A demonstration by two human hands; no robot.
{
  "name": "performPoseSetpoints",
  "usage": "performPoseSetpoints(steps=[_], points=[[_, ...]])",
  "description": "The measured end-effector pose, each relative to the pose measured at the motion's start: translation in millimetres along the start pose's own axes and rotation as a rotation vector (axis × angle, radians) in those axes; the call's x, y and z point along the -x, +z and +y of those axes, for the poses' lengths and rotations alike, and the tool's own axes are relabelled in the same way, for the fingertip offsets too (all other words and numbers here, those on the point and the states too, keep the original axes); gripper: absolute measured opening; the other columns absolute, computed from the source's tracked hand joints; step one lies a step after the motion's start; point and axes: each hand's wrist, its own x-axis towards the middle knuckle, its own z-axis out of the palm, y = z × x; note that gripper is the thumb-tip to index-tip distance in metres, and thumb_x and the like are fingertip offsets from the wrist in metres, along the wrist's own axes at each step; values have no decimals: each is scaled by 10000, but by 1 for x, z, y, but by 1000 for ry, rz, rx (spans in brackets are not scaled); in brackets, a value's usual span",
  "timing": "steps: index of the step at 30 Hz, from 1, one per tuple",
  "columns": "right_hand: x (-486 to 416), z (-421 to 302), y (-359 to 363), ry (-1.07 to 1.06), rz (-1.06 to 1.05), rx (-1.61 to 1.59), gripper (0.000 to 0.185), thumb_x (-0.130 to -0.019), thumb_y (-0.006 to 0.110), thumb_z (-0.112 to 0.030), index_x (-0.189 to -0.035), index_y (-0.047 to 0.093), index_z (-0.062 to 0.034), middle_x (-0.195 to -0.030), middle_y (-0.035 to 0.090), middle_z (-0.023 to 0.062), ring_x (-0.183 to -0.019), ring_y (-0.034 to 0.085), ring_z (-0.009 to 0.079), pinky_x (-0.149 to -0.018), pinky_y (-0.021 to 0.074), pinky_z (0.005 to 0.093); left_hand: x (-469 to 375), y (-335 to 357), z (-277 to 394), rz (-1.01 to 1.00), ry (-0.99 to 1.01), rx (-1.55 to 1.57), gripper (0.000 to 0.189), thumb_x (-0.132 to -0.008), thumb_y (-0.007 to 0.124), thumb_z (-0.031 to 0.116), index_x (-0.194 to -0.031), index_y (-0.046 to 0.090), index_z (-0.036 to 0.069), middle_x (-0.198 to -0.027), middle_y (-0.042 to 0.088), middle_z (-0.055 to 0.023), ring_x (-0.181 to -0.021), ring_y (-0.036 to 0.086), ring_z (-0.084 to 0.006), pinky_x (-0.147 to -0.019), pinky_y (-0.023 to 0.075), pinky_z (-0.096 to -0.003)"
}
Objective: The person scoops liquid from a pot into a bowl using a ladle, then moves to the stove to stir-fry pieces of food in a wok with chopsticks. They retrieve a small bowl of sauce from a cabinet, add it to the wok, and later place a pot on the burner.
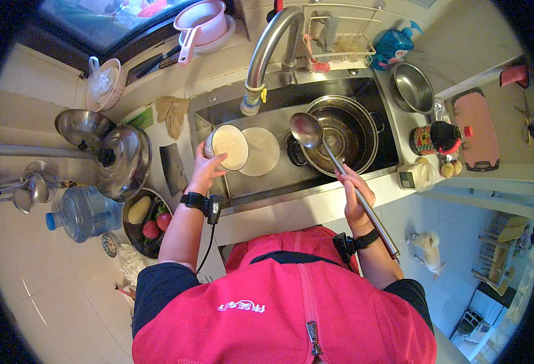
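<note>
My left hand (pixel 206 167) grips a bowl (pixel 208 144) by its near side, thumb over the rim. Pale contents that look grainy, like rice, fill the bowl. It is above the left part of the steel sink (pixel 244 191), partly overlapping a round whitish disc-shaped thing (pixel 262 152) whose kind I cannot tell. My right hand (pixel 358 193) is closed around the handle of a long steel ladle (pixel 308 130). The ladle's head hangs over the left rim of a two-handled metal pot (pixel 340 139) in the sink's right part. The pot's inside is dark and stained.
A curved faucet (pixel 267 50) arches over the sink's back edge. A cleaver (pixel 173 169) lies left of the sink, near a wok (pixel 132 234) holding vegetables. Right of it stand a steel basin (pixel 412 87), a sauce bottle (pixel 424 138) and a jar (pixel 415 176). A dog (pixel 427 250) is on the floor.
</note>
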Motion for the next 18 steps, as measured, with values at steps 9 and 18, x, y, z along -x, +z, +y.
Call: performPoseSetpoints(steps=[9,18], points=[[2,9,-10,8,-27,-39,166,-910,479,6,-1013,590,75,-1133,590,238,-979,636,296,-888,509,359,4,11,10,0,-13,-34,875,-705,764,157,-1383,211,149,-1272,447,-99,-1131,495,-285,-742,514,-496],[4,18,-19,-11,-25,-22,165,-911,480,6,-1016,587,75,-1153,579,246,-985,634,315,-890,511,364,-2,18,9,24,-3,-78,869,-686,774,158,-1375,245,140,-1253,457,-111,-1115,502,-287,-722,518,-497]])
